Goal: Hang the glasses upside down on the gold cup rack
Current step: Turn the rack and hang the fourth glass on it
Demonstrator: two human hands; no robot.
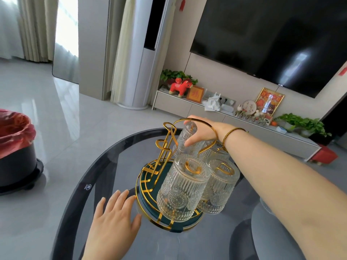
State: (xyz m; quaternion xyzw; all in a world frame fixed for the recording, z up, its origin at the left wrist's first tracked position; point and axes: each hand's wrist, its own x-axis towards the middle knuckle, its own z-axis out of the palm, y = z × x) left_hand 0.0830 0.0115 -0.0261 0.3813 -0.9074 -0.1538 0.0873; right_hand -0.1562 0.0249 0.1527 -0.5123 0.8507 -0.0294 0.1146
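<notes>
The right hand (pixel 201 133) grasps the ribbed glass (pixel 185 140), hard, breakable and probably slippery, around its side wall, while the left hand (pixel 114 220) lies flat with released fingers beside the gold cup rack (pixel 150 186).

I count four ribbed glasses: one in my right hand (pixel 199 135), glass (pixel 185 136), two hanging upside down at the front, (pixel 180 190) and (pixel 219 186), and one partly hidden behind my wrist (pixel 216 149). There is one gold cup rack (pixel 150 177), one worktop (pixel 105 166), one bin (pixel 16 152) and two hands, the left hand (pixel 114 220) included.
</notes>
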